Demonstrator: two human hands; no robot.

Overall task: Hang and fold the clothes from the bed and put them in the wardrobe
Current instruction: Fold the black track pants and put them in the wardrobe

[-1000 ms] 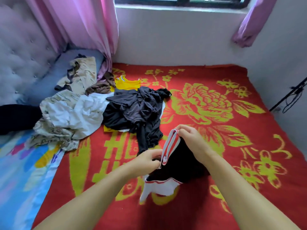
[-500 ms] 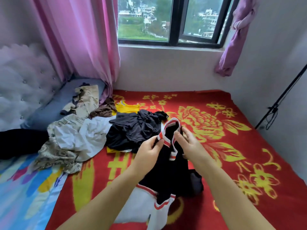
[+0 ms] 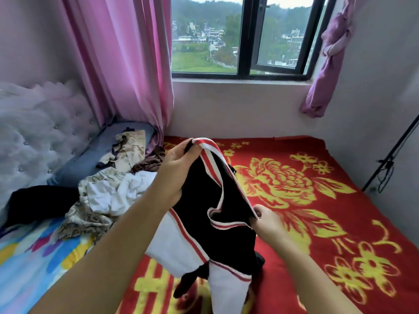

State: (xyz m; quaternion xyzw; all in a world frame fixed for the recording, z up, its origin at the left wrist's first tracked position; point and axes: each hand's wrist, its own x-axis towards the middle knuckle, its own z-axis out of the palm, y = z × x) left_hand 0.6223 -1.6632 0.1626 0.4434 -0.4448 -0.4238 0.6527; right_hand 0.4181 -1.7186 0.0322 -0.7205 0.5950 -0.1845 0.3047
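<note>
A black garment (image 3: pixel 204 196) with white panels and red-and-white striped trim hangs between my hands above the bed. My left hand (image 3: pixel 176 164) grips the striped edge at its top, raised high. My right hand (image 3: pixel 265 220) pinches the same striped band lower down and to the right. The garment's white parts dangle toward the red blanket (image 3: pixel 317 200). A pile of other clothes (image 3: pixel 108 196) lies on the bed to the left, white and patterned pieces on top; my left arm hides part of it.
A padded headboard (image 3: pixel 38 137) stands at the left. Pink curtains (image 3: pixel 127 60) hang beside the window (image 3: pixel 240 37). A black stand (image 3: pixel 390 157) leans against the right wall. A blue pillow (image 3: pixel 90 155) carries more clothes.
My left hand lifted the striped edge up and left while my right hand slid down and right along the band, spreading the garment. The view tilted upward toward the window.
</note>
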